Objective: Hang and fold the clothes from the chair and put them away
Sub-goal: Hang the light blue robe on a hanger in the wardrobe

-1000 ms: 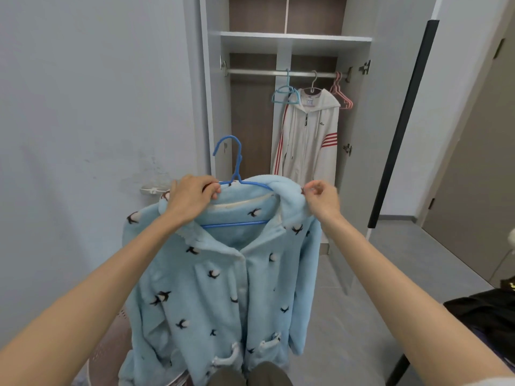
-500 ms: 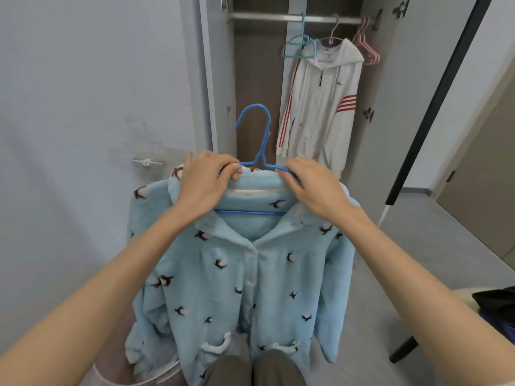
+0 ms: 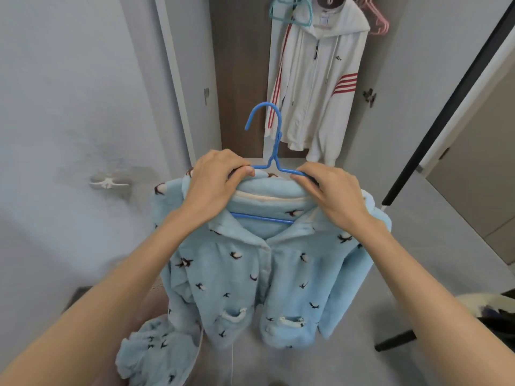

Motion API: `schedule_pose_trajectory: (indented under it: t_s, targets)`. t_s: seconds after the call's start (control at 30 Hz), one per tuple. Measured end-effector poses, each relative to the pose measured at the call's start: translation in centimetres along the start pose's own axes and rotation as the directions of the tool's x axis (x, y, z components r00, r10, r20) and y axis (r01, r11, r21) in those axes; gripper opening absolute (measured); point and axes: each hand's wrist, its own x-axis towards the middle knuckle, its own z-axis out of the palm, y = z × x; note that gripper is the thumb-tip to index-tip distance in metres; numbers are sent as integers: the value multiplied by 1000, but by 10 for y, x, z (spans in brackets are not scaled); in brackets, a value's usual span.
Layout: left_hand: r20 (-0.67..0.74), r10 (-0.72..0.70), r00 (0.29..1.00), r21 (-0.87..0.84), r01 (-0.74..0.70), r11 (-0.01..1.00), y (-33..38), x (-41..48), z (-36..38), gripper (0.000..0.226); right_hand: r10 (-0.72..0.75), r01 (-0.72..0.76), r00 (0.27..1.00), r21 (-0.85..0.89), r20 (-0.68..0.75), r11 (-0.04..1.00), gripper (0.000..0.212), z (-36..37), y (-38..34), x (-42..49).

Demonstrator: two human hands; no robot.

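Beneath left hand, right hand and fleece top, hanger shoulders.

Both hands gripping blue hanger, fleece jacket draped on it

The light blue fleece jacket is strewn with small birds in dark brown and white. Its pocket trims are white, and a cream band runs inside the collar. The bright blue wire hanger is one solid colour. The white hooded zip jacket has red stripes banding one sleeve and running down the other. Above it are a teal hanger and pink hangers. The wardrobe back panel is dark brown. The wall is pale grey-blue and carries a white hook. The floor is grey, and the door strip is black.
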Motion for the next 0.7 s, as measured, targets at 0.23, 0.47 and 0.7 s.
schedule_pose_trajectory:
  t_s: [0.23,0.47,0.7]
  targets:
    - [-26,32,999,165,-27,986,50,86,-64,31,30,-30,999,12,-30,999,19,-105,-7,63]
    - [-291,-112,950,369,219,903,96,141,-122,36,46,-46,997,-5,-68,999,21,-198,-6,127]
    - [-161,-193,968,176,220,959,126,200,-133,24,78,-80,994,-11,-82,997,14,-233,18,156]
